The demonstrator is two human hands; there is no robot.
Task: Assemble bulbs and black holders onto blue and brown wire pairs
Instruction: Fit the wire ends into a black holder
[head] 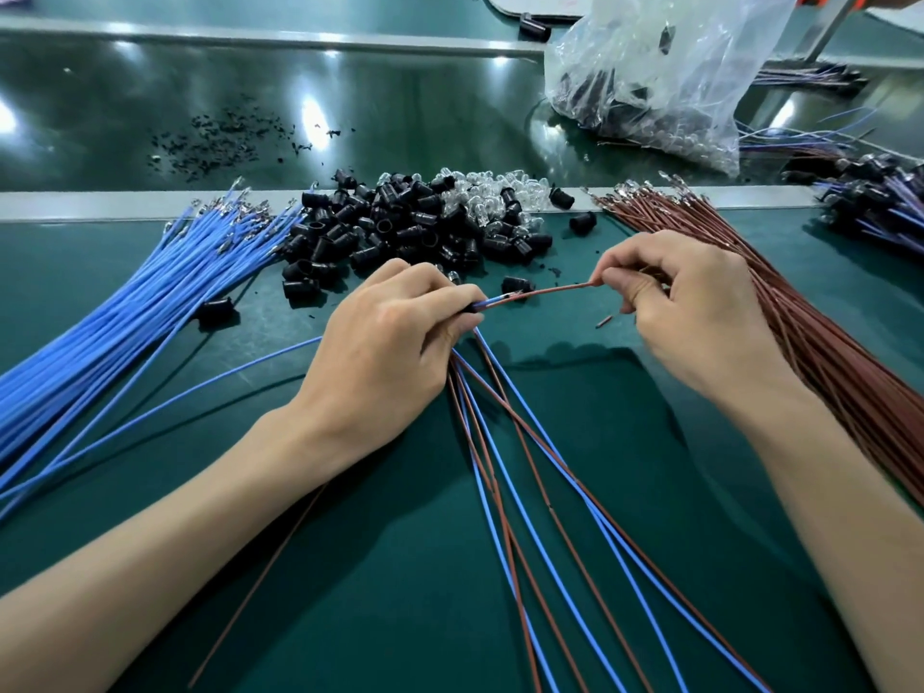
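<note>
Left hand (pixel 390 342) clutched thin blue and brown insulated wires (pixel 465 377); right hand (pixel 700 312) pinched one floppy brown wire (pixel 555 290), likely best held near its tip.

No readable text, label, brand, number or sign anywhere in view.

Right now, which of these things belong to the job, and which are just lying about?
In the job: left hand holding wire pairs; right hand pinching a brown wire; blue pile; brown pile; holders; bulbs.

Lying about: plastic bag; black crumbs; brown snippet.
</note>
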